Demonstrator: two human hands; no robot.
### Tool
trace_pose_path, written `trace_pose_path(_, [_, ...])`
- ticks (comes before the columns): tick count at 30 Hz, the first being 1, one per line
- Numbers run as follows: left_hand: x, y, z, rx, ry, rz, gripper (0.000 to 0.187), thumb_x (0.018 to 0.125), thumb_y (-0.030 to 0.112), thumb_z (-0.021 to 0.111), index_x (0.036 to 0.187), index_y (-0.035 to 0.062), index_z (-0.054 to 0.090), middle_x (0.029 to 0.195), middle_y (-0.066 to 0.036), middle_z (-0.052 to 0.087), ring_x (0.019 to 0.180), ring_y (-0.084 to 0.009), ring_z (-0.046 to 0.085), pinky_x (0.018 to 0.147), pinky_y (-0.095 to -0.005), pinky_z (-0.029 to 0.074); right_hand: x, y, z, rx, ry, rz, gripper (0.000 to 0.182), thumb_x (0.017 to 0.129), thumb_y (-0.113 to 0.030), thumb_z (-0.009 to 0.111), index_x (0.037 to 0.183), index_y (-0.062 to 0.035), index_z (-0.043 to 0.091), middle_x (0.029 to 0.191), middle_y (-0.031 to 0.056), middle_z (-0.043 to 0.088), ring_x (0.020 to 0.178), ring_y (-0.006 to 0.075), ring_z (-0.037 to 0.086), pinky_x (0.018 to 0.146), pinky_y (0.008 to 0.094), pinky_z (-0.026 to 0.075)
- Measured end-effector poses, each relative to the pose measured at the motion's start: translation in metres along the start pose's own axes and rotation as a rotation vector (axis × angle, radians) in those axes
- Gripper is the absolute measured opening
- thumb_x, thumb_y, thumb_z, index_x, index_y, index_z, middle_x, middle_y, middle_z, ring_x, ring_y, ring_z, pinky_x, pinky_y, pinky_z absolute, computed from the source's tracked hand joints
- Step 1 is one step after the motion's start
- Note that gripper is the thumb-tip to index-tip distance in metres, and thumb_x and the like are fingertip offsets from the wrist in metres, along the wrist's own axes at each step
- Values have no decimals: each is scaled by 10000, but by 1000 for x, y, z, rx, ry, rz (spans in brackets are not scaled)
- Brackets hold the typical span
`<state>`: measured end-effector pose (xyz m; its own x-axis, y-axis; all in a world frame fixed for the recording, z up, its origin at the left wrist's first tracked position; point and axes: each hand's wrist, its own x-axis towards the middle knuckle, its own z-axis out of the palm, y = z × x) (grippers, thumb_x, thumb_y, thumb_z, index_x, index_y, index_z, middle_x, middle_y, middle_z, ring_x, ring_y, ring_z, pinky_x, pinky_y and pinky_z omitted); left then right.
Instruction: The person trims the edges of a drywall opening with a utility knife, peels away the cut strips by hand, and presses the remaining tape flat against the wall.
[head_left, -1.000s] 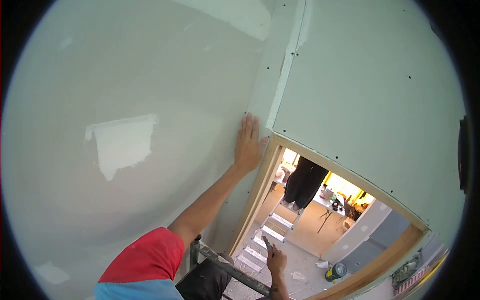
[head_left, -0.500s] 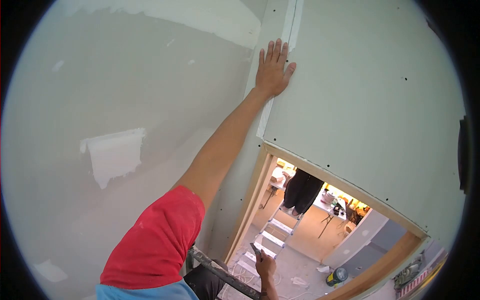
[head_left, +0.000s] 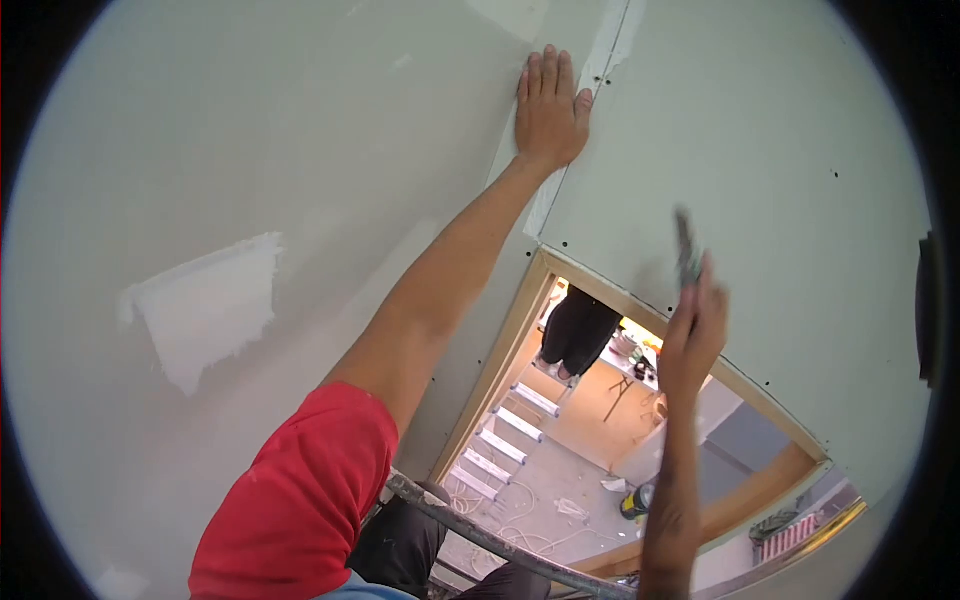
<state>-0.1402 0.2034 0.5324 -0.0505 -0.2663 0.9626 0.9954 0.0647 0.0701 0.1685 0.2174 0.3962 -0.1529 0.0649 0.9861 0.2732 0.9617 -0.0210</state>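
Note:
My left hand (head_left: 550,120) lies flat on the board wall beside a white taped seam (head_left: 610,45), its fingers pointing up and slightly apart. My right hand (head_left: 695,325) is raised in front of the wall, above the wooden-framed opening, with its fingers closed round a small dark tool (head_left: 686,245). The tool is blurred and points upward; it resembles a putty knife or cutter, but I cannot make out which. Dark screw heads dot the wall board (head_left: 780,240) around it.
Below lies an opening with a wooden frame (head_left: 480,385). Through it show a ladder (head_left: 503,445), a person's dark-clothed legs (head_left: 580,330), a bucket (head_left: 636,501) and cords on the floor. A metal rail (head_left: 500,545) crosses near my legs. White patches mark the left wall.
My right hand has risen from low by the opening to the wall, carrying the tool. My left hand has shifted slightly up and left against the seam. The view has tilted slightly.

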Motion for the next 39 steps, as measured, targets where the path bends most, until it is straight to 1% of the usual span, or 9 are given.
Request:
trace_pose_path(4, [-2,-2,0,-34,29,-36,601,1063,372,417,1582,81,336,1632,-221,294,1517,-429,225,1243,-533,159,130,-3,23,-124,11,-207,446,1025,-119,554,1467,-176,551,983,119,628,814,291,630,754,398,513])
trace_pose_path(7, [-16,1,-28,202,-132,172,580,1062,382,437,1575,121,366,1639,-188,296,1519,-418,230,1247,-514,165,192,-7,43,-201,-48,-178,396,1019,-206,586,1414,-203,614,965,114,661,846,293,661,758,410,522])
trace_pose_path(9, [-28,-4,-45,43,-218,325,524,1043,328,512,1520,119,459,1604,-165,372,1478,-411,319,1222,-511,240,215,-19,49,-263,-47,-159,386,1009,-256,604,1391,-217,636,946,112,663,836,293,661,754,405,523])
trace_pose_path(12, [-48,-6,-60,-150,-160,277,461,1007,259,592,1427,75,554,1500,-194,485,1367,-415,458,1142,-515,358,235,-24,57,-313,-59,-138,385,989,-340,632,1363,-254,663,925,110,675,827,294,665,760,404,526])
trace_pose_path(13, [-59,-4,-67,-159,-155,276,461,1007,259,592,1427,75,554,1500,-194,485,1367,-415,458,1142,-515,358,240,-24,59,-309,-79,-139,392,979,-375,642,1357,-276,667,922,111,683,829,295,670,770,407,529])
trace_pose_path(15, [-89,5,-88,-233,-163,-18,412,976,200,626,1356,41,601,1384,-223,558,1249,-420,542,1053,-506,432,249,-14,67,-285,-82,-143,385,985,-371,634,1360,-291,663,923,113,690,836,298,674,781,414,532])
trace_pose_path(19, [-186,11,-137,-230,-186,-116,412,959,204,624,1321,8,609,1297,-236,580,1146,-415,584,956,-491,475,243,-21,68,-376,-105,-59,378,991,-371,619,1362,-310,657,930,119,707,859,302,684,815,432,539])
trace_pose_path(27, [-362,13,-221,-239,-624,-274,417,946,202,624,1325,26,610,1279,-184,573,1107,-367,601,925,-469,497,222,-22,78,-421,-32,-119,348,1006,-324,594,1342,-288,676,869,90,677,807,281,672,765,419,544])
trace_pose_path(39, [-411,5,-247,-209,-715,-327,440,946,218,607,1343,29,595,1341,-169,552,1084,-344,610,933,-455,501,209,-12,100,-457,40,-164,356,1004,-269,586,1344,-216,679,839,66,676,739,257,672,692,406,548])
